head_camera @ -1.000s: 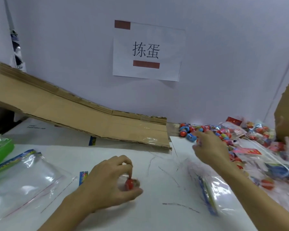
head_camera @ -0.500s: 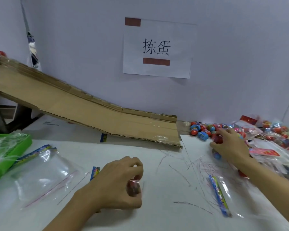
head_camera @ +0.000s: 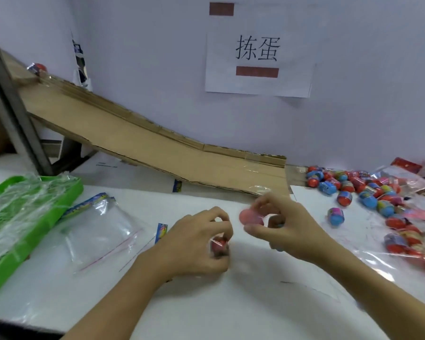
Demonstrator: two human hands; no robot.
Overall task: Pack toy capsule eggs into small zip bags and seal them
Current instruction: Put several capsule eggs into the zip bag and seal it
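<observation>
My left hand (head_camera: 196,244) rests on the white table at the centre, fingers curled around a red capsule egg (head_camera: 218,244). My right hand (head_camera: 284,228) hovers just to its right, pinching a blurred pink-red capsule egg (head_camera: 250,216) between thumb and fingers; something blue shows under its palm. A heap of loose red and blue capsule eggs (head_camera: 353,187) lies at the right. One blue egg (head_camera: 336,216) stands apart from the heap. Empty clear zip bags (head_camera: 101,229) lie left of my left hand.
A cardboard ramp (head_camera: 145,141) slopes down from the upper left to the table's middle, with one wrapped egg (head_camera: 37,67) at its top. A green tray (head_camera: 66,204) covered with plastic sits at the left edge. Filled bags of eggs (head_camera: 402,241) lie at the right.
My right hand has come back from the egg heap toward the centre, carrying an egg, and now sits close to my left hand. The left hand has stayed in place on its red egg.
</observation>
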